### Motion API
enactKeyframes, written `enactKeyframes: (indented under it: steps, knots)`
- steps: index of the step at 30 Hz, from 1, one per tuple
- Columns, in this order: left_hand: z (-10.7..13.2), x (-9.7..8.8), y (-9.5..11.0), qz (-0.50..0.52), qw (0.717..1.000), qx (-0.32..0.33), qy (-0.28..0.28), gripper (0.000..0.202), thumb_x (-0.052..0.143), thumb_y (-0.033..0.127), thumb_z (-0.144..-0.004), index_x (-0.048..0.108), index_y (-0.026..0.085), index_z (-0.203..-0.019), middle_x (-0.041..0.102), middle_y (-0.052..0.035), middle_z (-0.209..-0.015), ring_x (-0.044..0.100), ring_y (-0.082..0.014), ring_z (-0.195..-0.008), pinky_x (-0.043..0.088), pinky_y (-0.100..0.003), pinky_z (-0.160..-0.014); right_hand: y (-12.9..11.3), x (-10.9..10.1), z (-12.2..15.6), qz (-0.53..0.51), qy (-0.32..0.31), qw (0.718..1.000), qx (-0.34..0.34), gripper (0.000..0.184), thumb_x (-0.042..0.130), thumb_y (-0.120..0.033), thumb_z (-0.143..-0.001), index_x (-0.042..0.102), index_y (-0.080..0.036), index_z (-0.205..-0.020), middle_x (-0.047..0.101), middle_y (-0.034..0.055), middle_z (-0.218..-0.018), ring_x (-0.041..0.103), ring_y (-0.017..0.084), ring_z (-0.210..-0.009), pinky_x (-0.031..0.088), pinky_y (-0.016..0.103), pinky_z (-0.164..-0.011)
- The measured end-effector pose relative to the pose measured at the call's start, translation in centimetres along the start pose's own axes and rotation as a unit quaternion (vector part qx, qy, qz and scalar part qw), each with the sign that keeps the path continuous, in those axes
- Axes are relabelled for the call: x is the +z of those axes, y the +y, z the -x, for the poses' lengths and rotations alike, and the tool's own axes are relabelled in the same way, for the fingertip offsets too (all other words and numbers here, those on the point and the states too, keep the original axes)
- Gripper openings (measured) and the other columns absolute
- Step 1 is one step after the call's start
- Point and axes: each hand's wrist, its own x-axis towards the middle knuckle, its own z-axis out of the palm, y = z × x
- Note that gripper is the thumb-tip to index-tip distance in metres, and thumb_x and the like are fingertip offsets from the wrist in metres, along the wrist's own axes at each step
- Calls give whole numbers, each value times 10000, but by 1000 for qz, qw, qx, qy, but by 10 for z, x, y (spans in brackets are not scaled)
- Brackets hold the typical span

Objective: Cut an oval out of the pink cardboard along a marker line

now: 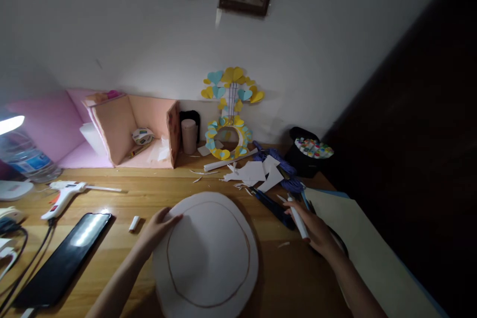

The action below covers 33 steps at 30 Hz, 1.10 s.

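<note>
A white paper disc (208, 253) with a brown drawn circle lies on the wooden table (156, 194) in front of me. My left hand (158, 231) rests on the disc's left edge, thumb on top of the paper and fingers curled at the rim. My right hand (316, 231) is to the right of the disc, closed around a white marker (299, 222) that points away from me. Just beyond that hand lie dark blue scissors (274, 206) and white paper scraps (255, 173).
A black tub of markers (311, 151), purple yarn (278, 159) and a paper-heart wreath (231, 109) stand at the wall. A pink box (130, 129), glue gun (65, 194), phone (63, 258), glue stick (133, 223) and water bottle (24, 156) sit left. Cream sheets (368, 248) lie right.
</note>
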Motion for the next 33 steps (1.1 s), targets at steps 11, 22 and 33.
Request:
enactKeyframes:
  steps: [11,22,33]
  knots:
    - [-131,76,95,-63,983,132,112,370,619,356,-829,571,133,-1120,588,-121,-1182,575,-249,-1060,470,-432,-902,36,9,-12,-81,6,997,14,341,477,-253,-742,614,-257,-1054,674,81,-1047,645,265,-971,493,386,-831]
    - [-230,139,135,-88,980,-7,180,340,569,337,-885,545,165,-1177,571,-95,-1180,588,-226,-1013,509,-426,-831,55,30,0,-207,69,971,98,347,532,-468,-814,612,-232,-1056,694,60,-970,644,276,-953,475,361,-837]
    - [-219,116,136,15,990,66,127,341,565,341,-886,548,155,-1171,575,-83,-1170,595,-226,-988,517,-424,-818,38,20,-1,-201,86,973,81,337,517,-493,-818,608,-232,-1011,681,61,-966,639,264,-939,466,352,-828]
